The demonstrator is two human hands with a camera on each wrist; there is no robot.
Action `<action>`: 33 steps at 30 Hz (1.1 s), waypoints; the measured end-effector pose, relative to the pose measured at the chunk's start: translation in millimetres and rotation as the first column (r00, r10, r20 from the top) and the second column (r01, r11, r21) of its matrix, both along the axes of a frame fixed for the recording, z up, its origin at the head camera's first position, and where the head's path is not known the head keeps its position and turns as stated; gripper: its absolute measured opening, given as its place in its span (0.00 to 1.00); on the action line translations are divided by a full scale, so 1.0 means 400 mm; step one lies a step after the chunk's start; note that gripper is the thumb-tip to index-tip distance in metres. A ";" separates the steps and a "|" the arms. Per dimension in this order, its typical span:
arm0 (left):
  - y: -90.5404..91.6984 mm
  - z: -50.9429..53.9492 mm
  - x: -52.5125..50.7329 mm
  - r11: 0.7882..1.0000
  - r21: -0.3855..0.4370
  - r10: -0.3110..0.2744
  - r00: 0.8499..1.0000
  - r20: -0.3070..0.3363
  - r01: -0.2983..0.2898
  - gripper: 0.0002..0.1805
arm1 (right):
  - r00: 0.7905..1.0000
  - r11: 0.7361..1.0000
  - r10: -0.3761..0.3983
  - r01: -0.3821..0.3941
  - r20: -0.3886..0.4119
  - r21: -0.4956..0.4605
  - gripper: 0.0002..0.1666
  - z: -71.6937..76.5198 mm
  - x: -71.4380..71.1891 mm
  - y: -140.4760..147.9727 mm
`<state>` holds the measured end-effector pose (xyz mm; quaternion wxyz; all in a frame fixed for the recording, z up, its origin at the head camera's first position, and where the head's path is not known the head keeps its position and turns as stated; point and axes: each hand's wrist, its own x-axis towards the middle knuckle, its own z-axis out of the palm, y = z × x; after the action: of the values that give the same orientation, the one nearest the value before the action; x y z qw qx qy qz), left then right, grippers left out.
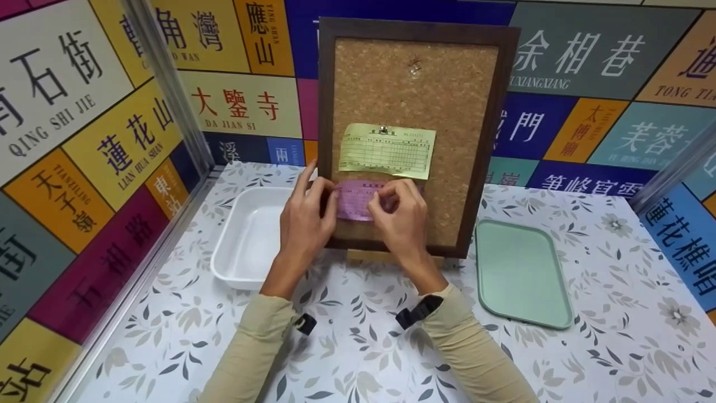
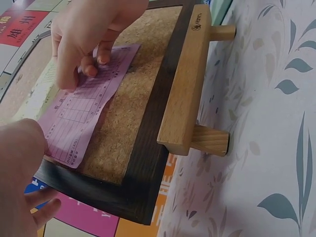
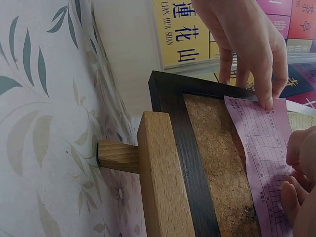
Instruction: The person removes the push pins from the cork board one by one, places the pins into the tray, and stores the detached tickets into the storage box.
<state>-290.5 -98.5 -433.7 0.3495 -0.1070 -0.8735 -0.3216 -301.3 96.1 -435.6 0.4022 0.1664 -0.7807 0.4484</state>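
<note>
A pink printed slip (image 1: 352, 204) lies against the lower cork of a dark-framed cork board (image 1: 369, 78). My left hand (image 1: 306, 221) holds the slip's left end at the board's edge, thumb on the paper; in the right wrist view its other fingers reach behind the frame (image 3: 187, 153). Over the right part of the slip, my right hand (image 1: 404, 218) has its thumb and forefinger brought together. Whatever may be between those fingertips is hidden. Just above, a yellow-green printed slip (image 1: 386, 151) hangs from a small clear pin (image 1: 384, 129) at its top edge.
Near the board's top sits a small clump of clear pins (image 1: 414, 67). A wooden stand (image 2: 185, 94) supports the board from below. A white tub (image 1: 246, 240) stands left, a green tray (image 1: 523, 274) right, both on the flowered tablecloth (image 1: 358, 347).
</note>
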 end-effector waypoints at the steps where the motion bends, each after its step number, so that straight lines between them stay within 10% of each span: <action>1: 0.000 0.001 0.000 1.000 0.003 -0.002 1.000 -0.002 0.002 0.06 | 1.000 1.000 -0.002 0.002 0.002 0.001 0.05 0.001 0.000 0.001; 33: -0.033 0.032 0.002 0.986 0.151 -0.066 0.997 -0.029 0.070 0.09 | 1.000 1.000 0.006 -0.006 -0.029 0.019 0.02 0.045 0.056 0.068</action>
<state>-289.5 -111.6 -420.7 0.3557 -0.1137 -0.8381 -0.3976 -278.8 123.4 -417.8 0.4105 0.1791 -0.7786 0.4395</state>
